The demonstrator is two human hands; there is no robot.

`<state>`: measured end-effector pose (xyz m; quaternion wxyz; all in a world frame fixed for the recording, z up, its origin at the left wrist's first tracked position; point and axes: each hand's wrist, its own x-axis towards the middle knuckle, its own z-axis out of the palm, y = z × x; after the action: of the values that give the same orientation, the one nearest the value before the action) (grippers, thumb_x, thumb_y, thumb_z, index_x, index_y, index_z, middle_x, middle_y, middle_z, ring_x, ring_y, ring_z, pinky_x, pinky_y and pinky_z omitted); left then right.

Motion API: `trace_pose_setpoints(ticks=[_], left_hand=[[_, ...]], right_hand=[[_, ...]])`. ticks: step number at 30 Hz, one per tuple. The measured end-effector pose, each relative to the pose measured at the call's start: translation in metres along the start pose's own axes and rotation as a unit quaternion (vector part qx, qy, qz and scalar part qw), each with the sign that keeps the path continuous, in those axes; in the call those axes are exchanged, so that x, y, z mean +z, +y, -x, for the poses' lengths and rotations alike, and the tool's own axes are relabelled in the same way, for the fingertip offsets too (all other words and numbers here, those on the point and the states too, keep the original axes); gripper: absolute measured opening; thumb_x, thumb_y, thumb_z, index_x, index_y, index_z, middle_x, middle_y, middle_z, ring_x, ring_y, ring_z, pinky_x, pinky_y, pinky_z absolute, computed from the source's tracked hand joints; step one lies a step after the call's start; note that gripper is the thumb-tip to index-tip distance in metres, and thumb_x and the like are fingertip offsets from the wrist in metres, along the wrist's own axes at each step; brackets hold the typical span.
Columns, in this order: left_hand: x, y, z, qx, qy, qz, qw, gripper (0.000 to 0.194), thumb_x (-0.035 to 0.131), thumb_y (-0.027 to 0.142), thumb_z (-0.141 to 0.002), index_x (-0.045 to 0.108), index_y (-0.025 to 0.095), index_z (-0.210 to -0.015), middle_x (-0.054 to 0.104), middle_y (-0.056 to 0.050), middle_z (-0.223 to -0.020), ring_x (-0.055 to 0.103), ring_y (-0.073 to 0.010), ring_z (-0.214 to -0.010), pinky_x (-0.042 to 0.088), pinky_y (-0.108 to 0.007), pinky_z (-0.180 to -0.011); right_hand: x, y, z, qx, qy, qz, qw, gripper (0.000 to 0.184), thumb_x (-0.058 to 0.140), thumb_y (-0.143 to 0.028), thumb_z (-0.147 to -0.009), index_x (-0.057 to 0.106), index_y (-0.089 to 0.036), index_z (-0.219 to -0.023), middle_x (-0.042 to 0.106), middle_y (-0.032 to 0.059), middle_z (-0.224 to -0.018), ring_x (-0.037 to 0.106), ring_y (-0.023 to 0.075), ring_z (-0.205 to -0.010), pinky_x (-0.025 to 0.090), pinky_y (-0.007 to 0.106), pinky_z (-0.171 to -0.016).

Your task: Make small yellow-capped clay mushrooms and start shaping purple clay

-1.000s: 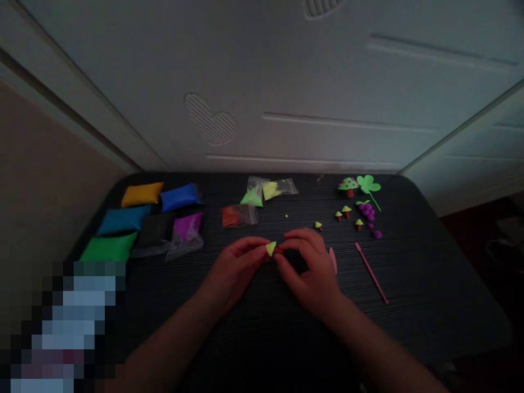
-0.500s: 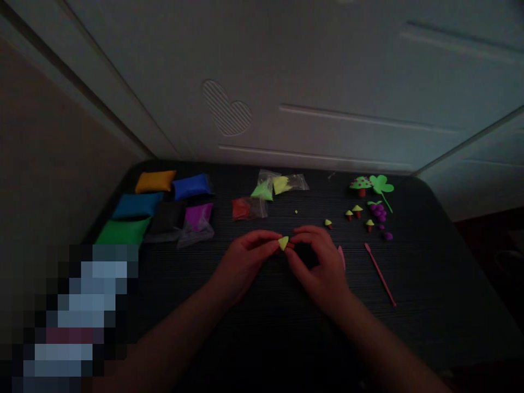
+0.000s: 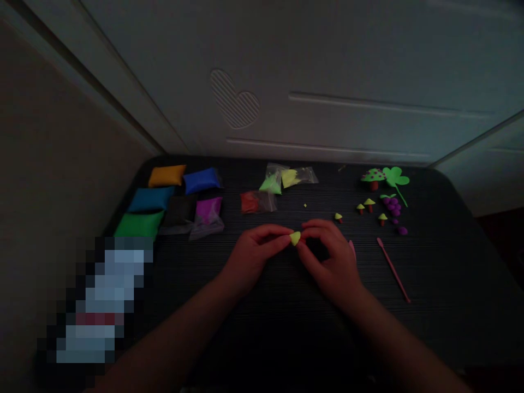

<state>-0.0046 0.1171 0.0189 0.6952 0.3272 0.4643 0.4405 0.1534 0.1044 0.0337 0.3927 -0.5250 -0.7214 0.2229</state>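
Observation:
Between my two hands is a small yellow clay mushroom cap (image 3: 295, 238), pinched at the fingertips above the dark table. My left hand (image 3: 256, 250) grips its left side with thumb and forefinger. On the other side, the thumb and fingers of my right hand (image 3: 331, 259) close on it; whether a stem sits there is hidden. A tiny yellow clay bit (image 3: 305, 206) lies just beyond the hands. Small yellow-capped mushrooms (image 3: 369, 203) with reddish stems stand to the right, one mushroom (image 3: 338, 218) tipped over. A pink tool (image 3: 352, 250) is partly covered by my right hand.
Clay packets lie at the left, among them a blue packet (image 3: 202, 180) and a purple packet (image 3: 208, 213). Opened red (image 3: 249, 202), green and yellow bags (image 3: 290, 178) are mid-table. At right are a spotted mushroom (image 3: 373, 177), a clover (image 3: 395, 177), purple grapes (image 3: 393, 206) and a pink stick (image 3: 393, 270).
The whole view has shifted a little, so things appear farther right and slightly higher. The yellow cap has turned between my fingertips, its point now facing more downward. Both hands keep their pinch.

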Motion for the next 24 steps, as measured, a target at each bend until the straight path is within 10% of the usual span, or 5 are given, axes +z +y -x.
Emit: trace_pose_setpoints(ticks=[24], left_hand=[[-0.0009,0.0030,0.0009,0.105,-0.028,-0.055,0.993,0.010,0.071,0.017,-0.066,0.072,0.026,-0.072,0.063,0.002,-0.080,0.057,-0.0114,-0.080,0.041,-0.025,-0.077]], right_hand=[[-0.0038,-0.0039,0.0002,0.026,-0.024,-0.082,0.996,0.010,0.059,-0.015,-0.077,0.059,-0.020,-0.086,0.059,0.0045,-0.097,0.055,0.0141,-0.094,0.043,0.031,-0.085]])
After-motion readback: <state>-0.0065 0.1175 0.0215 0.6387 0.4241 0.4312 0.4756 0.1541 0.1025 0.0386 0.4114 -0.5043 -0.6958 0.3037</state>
